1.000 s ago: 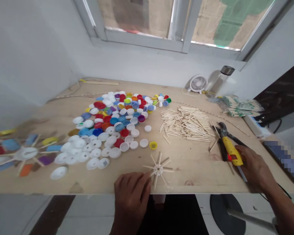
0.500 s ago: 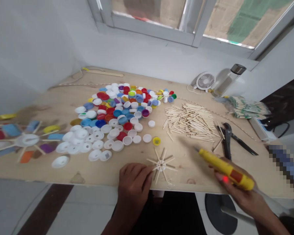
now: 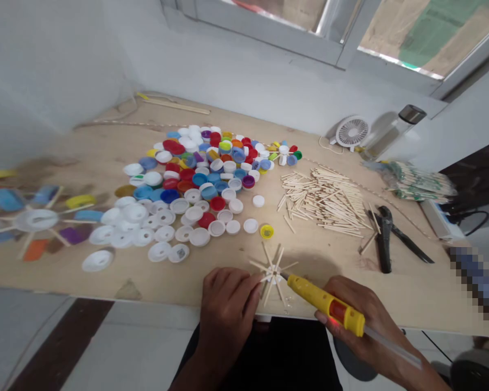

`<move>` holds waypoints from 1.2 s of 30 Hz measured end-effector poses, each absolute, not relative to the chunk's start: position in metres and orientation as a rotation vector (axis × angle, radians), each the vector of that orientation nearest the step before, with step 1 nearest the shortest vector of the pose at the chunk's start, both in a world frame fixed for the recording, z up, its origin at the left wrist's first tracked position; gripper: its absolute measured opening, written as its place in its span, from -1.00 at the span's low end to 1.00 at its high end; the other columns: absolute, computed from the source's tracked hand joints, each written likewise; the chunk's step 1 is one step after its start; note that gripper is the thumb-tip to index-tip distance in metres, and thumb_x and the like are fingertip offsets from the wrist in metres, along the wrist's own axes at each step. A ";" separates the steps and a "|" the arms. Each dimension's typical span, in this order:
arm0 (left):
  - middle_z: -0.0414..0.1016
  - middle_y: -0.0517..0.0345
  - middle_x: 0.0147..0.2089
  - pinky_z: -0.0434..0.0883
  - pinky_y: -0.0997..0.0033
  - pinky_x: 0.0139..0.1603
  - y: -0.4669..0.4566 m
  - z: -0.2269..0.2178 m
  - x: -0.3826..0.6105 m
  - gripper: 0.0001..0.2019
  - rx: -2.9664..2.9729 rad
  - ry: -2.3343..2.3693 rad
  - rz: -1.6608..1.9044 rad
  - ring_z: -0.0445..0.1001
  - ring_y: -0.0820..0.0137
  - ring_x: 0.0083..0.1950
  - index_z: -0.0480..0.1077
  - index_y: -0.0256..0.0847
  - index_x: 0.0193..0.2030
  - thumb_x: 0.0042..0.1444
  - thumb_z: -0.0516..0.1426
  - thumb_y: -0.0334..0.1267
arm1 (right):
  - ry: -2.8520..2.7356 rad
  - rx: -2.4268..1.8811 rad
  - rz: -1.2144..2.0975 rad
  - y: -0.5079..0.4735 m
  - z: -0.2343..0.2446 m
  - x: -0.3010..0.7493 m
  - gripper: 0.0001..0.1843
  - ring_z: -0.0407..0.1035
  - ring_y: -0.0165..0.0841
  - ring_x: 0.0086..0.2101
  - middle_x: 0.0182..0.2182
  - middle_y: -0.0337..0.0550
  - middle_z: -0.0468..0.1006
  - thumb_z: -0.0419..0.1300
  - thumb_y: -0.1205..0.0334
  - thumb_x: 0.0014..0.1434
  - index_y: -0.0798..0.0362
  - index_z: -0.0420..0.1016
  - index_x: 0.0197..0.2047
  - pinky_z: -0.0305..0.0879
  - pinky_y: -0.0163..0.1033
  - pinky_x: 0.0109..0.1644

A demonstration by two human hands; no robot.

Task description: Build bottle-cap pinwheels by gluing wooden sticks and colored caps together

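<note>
A small star of wooden sticks [image 3: 268,259] set around a white cap hub lies flat near the table's front edge. My left hand [image 3: 229,304] rests beside it, its thumb and forefinger closed on the end of a left-hand stick. In my right hand [image 3: 350,312] is a yellow glue gun [image 3: 309,293], with a clear glue stick [image 3: 391,347] coming out of its back end. Its dark nozzle tip meets or hovers at the hub's right side; contact cannot be made out. A red light glows by my right fingers. A yellow bottle cap [image 3: 267,231] sits just behind the star.
Many coloured bottle caps [image 3: 199,177] spread across the middle left. Loose sticks [image 3: 330,201] lie in a heap behind the star. Black-handled pliers [image 3: 384,244], a fan [image 3: 352,132] and a bottle [image 3: 395,133] stand rightward. A larger cap wheel [image 3: 36,219] is at far left.
My right hand has brought the glue gun leftward, from over the bare table to the star's hub. My left hand stays at the same stick. The view has shifted slightly.
</note>
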State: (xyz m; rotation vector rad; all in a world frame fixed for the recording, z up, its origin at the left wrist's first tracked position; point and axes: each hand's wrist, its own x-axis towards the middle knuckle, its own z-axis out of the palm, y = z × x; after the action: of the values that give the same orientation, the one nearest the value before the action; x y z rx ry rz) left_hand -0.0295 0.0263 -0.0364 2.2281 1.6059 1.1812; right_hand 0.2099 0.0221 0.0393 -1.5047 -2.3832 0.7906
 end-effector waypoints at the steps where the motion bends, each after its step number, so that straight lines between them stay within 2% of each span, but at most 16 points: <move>1: 0.53 0.18 -0.38 0.30 0.22 -0.12 0.026 -0.036 -0.029 -0.85 2.222 1.605 1.184 0.45 0.35 -0.29 0.51 -0.14 -0.23 0.15 0.13 -0.40 | -2.391 -1.506 0.788 0.023 0.039 0.210 -0.82 0.32 -0.37 -0.44 -0.44 -0.25 0.40 0.08 0.12 0.28 0.00 0.29 -0.33 0.17 -0.29 -0.42; 25: 0.51 0.15 -0.37 0.27 0.18 -0.10 0.025 -0.038 -0.029 -0.86 2.196 1.580 1.188 0.41 0.33 -0.28 0.50 -0.20 -0.21 0.13 0.14 -0.44 | -2.415 -1.453 0.782 0.031 0.038 0.203 -0.78 0.27 -0.40 -0.47 -0.47 -0.26 0.35 0.00 0.11 0.31 0.01 0.25 -0.35 0.08 -0.28 -0.42; 36: 0.50 0.14 -0.38 0.27 0.18 -0.11 0.025 -0.039 -0.029 -0.86 2.196 1.590 1.191 0.41 0.33 -0.29 0.50 -0.20 -0.22 0.13 0.14 -0.43 | -2.434 -1.434 0.722 0.032 0.035 0.202 -0.80 0.30 -0.40 -0.47 -0.46 -0.26 0.38 0.04 0.11 0.29 0.01 0.26 -0.34 0.09 -0.30 -0.42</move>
State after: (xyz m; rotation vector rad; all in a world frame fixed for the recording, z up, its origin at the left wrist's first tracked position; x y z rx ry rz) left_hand -0.0294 0.0246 -0.0395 2.1962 1.5899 1.1911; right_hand 0.2024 0.0324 0.0348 -1.4339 -2.4335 0.7219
